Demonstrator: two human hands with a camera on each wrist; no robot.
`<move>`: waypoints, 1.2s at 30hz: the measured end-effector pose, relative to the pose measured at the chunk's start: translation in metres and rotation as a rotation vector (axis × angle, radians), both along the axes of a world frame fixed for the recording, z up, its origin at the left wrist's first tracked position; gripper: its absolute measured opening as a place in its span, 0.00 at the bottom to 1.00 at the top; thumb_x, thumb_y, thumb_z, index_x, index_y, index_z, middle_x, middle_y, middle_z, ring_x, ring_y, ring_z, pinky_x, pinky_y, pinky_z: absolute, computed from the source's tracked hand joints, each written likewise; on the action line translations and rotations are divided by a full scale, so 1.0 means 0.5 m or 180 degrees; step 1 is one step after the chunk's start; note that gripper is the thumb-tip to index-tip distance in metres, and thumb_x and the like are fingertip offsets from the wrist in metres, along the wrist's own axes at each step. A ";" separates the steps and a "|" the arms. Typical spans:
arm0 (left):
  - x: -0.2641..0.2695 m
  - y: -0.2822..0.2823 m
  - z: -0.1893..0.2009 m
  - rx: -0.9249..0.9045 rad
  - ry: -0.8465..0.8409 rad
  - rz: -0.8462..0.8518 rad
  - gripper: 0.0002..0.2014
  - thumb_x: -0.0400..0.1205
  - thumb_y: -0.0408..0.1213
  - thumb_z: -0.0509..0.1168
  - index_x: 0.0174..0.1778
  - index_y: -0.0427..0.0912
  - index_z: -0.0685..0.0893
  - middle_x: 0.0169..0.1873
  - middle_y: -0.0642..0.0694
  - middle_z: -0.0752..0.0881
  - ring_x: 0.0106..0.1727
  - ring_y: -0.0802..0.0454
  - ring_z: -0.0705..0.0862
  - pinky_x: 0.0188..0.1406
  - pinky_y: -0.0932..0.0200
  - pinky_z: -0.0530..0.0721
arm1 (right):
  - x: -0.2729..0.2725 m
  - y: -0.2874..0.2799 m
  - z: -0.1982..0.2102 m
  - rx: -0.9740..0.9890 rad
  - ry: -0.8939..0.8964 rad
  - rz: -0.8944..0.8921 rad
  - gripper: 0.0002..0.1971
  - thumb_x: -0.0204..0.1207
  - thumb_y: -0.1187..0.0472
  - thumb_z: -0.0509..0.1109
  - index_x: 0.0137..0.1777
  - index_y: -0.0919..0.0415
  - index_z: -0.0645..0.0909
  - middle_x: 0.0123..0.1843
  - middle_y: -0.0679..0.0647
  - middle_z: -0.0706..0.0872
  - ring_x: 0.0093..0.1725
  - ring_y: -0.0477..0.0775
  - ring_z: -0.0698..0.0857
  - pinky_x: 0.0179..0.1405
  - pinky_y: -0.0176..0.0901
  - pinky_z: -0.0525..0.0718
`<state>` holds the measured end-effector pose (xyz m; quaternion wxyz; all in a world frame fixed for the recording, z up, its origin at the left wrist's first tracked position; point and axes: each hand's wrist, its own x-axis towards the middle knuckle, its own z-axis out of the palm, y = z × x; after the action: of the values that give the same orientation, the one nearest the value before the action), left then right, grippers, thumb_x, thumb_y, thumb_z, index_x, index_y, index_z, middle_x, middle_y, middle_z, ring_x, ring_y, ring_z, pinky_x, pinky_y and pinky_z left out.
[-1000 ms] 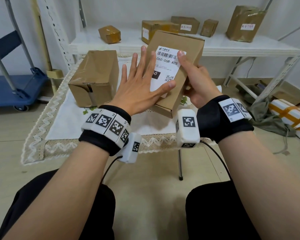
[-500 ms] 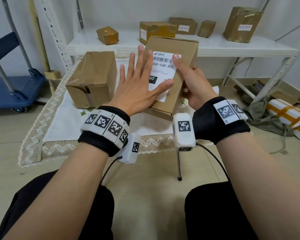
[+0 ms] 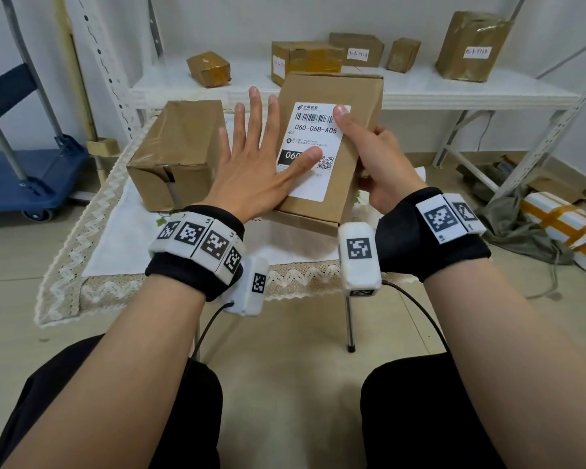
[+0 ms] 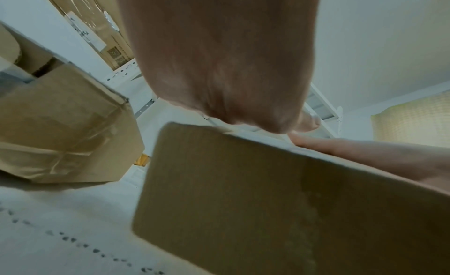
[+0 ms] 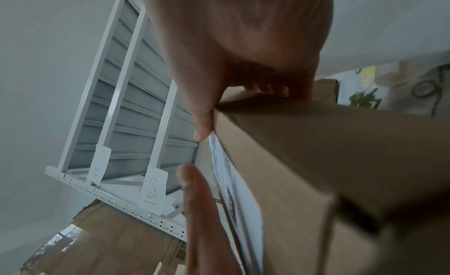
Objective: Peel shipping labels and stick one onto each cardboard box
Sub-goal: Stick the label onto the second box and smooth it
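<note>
A tall brown cardboard box [image 3: 359, 143] is tilted up over the small table, its top face toward me. A white shipping label [image 3: 310, 170] with barcode and "060-06B-A05" lies flat on that face. My right hand [image 3: 376, 154] grips the box's right side, its thumb pressing the label's upper right corner. My left hand [image 3: 254, 164] lies flat with fingers spread, thumb on the label's dark band, the other fingers past the box's left edge. The box [image 4: 280, 202] fills the left wrist view. The right wrist view shows the box [image 5: 328, 163] and the label [image 5: 233, 183] edge-on.
A second, unlabelled taped box [image 3: 176, 154] lies on the white lace-edged tablecloth [image 3: 122, 245] to the left. Several boxes with handwritten labels stand on the white shelf [image 3: 420, 93] behind. A blue cart [image 3: 24, 177] is at far left; packages and cloth lie on the floor at right.
The left hand has slid leftward and down across the label, uncovering more print. The box has tipped slightly more upright in the right hand's grip.
</note>
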<state>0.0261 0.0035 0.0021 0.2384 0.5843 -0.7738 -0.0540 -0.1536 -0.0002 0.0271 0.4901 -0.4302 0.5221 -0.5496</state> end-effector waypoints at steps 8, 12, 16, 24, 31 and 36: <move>-0.024 0.004 0.002 -0.0151 -0.0020 -0.0150 0.50 0.80 0.74 0.43 0.89 0.48 0.32 0.88 0.45 0.28 0.88 0.44 0.28 0.84 0.40 0.29 | 0.023 0.004 -0.004 -0.0036 0.0230 0.0287 0.36 0.73 0.39 0.79 0.76 0.54 0.73 0.60 0.48 0.92 0.53 0.47 0.93 0.36 0.39 0.90; -0.014 -0.002 0.003 -0.0128 -0.0010 -0.0062 0.50 0.80 0.75 0.42 0.89 0.48 0.32 0.88 0.45 0.28 0.89 0.43 0.29 0.84 0.37 0.29 | 0.018 0.005 -0.005 -0.0034 0.0254 0.0338 0.36 0.73 0.37 0.78 0.76 0.54 0.73 0.60 0.47 0.92 0.54 0.47 0.93 0.43 0.43 0.90; 0.002 -0.005 0.004 -0.0107 0.0009 0.0011 0.50 0.80 0.75 0.42 0.89 0.47 0.32 0.88 0.45 0.27 0.89 0.42 0.29 0.84 0.35 0.30 | 0.014 0.006 -0.001 -0.0028 0.0215 0.0345 0.35 0.74 0.38 0.78 0.75 0.54 0.74 0.59 0.48 0.93 0.53 0.48 0.94 0.51 0.48 0.91; 0.003 0.003 0.002 -0.0093 0.0008 -0.0030 0.52 0.78 0.78 0.42 0.89 0.49 0.32 0.87 0.45 0.27 0.88 0.42 0.28 0.84 0.35 0.29 | 0.016 0.018 0.003 0.0051 0.0052 -0.0024 0.34 0.76 0.42 0.78 0.75 0.56 0.71 0.59 0.49 0.91 0.51 0.47 0.92 0.30 0.35 0.87; -0.060 0.023 -0.011 -0.0039 -0.0125 -0.0372 0.55 0.71 0.81 0.36 0.90 0.51 0.33 0.88 0.47 0.28 0.88 0.46 0.28 0.87 0.38 0.30 | 0.022 0.007 0.001 0.0122 -0.0111 -0.0245 0.37 0.75 0.42 0.79 0.75 0.59 0.67 0.62 0.52 0.89 0.53 0.49 0.92 0.36 0.39 0.89; -0.048 0.017 -0.016 -0.0012 -0.0155 -0.0327 0.55 0.71 0.82 0.35 0.90 0.51 0.33 0.88 0.48 0.28 0.89 0.46 0.28 0.86 0.38 0.30 | 0.010 0.003 0.001 0.0163 -0.0287 -0.0354 0.34 0.77 0.42 0.77 0.73 0.59 0.66 0.57 0.52 0.90 0.48 0.48 0.92 0.36 0.40 0.87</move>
<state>0.0023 0.0118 -0.0057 0.2175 0.5445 -0.8085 -0.0505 -0.1485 0.0013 0.0277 0.4927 -0.3626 0.5366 -0.5813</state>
